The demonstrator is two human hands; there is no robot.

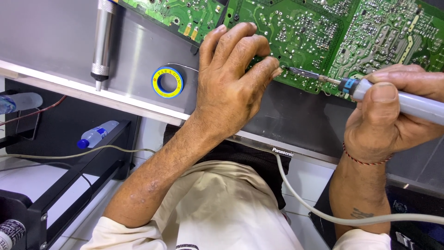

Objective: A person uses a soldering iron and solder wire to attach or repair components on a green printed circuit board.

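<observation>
Two hands, right hand [388, 120] gripping soldering iron [370, 90]

The circuit board [323, 32] lies along the far edge of the panel [55, 41]. The left hand [231, 78] rests on the board's near edge; the right hand [393, 115], to its right, holds the soldering iron [370, 92], whose tip meets the board just beside the left fingertips. Left of the left hand lies the solder spool [167, 82], and farther left the desoldering pump [104, 41]. Below the panel's edge, at left, lie 2 bottles [97, 135].
</observation>
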